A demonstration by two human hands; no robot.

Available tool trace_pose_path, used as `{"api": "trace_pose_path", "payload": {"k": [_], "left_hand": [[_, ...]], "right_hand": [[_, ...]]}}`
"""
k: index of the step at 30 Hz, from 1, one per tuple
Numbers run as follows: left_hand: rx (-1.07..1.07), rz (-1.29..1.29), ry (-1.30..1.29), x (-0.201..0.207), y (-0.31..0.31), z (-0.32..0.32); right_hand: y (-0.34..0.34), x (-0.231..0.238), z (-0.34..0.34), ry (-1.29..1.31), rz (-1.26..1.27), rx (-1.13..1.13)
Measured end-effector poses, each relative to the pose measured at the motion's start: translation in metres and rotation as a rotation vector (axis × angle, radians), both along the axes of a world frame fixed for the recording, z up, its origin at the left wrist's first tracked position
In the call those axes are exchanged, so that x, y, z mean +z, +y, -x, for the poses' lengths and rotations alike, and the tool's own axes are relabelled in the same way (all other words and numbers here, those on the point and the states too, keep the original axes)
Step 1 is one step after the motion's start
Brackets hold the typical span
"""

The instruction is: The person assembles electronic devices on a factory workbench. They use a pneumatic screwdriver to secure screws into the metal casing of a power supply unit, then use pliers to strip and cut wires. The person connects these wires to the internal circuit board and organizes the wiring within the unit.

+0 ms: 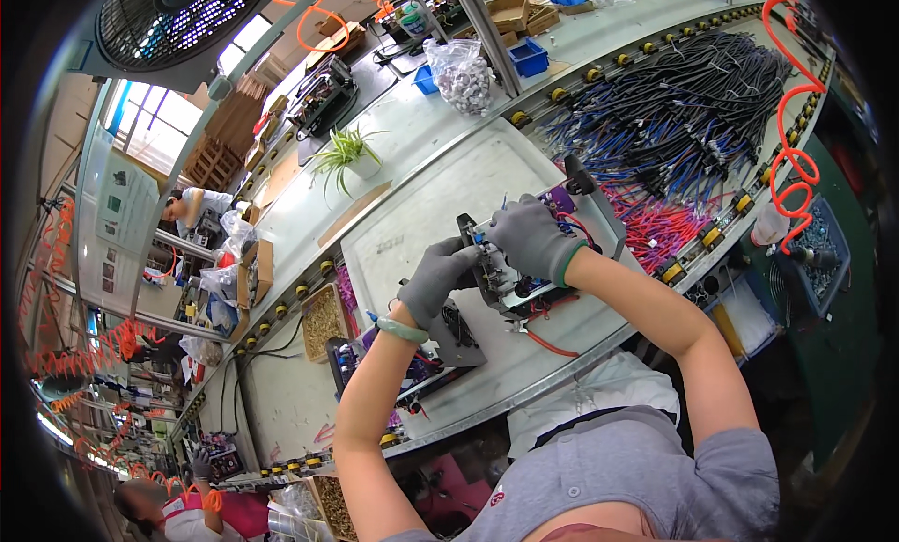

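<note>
In front of me is an open electrical unit with a black front panel (479,272), tilted up, with small white and blue parts along it. My left hand (438,278), in a grey glove, is closed on the panel's left side. My right hand (532,239), also gloved, has its fingers bent together at the panel's upper part, beside a small blue piece; what they pinch is hidden. Behind the right hand sit a purple part (559,201) and red wires. A thick red cable (551,344) hangs from the unit's near side. A second open unit (457,341) lies below my left wrist.
A heap of black cables (684,97) and red-pink wires (646,219) lies to the right. A coiled orange air hose (794,158) hangs at far right. A tray of small brass-coloured parts (323,322) stands left. Beyond are a potted plant (346,156) and other people working.
</note>
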State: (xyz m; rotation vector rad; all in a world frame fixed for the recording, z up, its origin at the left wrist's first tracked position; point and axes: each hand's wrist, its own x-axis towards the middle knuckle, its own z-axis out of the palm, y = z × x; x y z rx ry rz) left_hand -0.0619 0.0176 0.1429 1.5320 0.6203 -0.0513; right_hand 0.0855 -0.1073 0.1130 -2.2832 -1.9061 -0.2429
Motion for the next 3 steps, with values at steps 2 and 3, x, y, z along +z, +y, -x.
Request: {"api": "trace_pose_path", "payload": {"k": [2, 3], "left_hand": [[0.020, 0.021, -0.019, -0.0025, 0.0021, 0.0004], [0.002, 0.009, -0.006, -0.0040, 0.0041, 0.0004]], "right_hand": [[-0.0009, -0.0047, -0.0026, 0.060, -0.075, 0.054], [-0.0022, -0.0077, -0.0046, 0.089, -0.114, 0.080]]}}
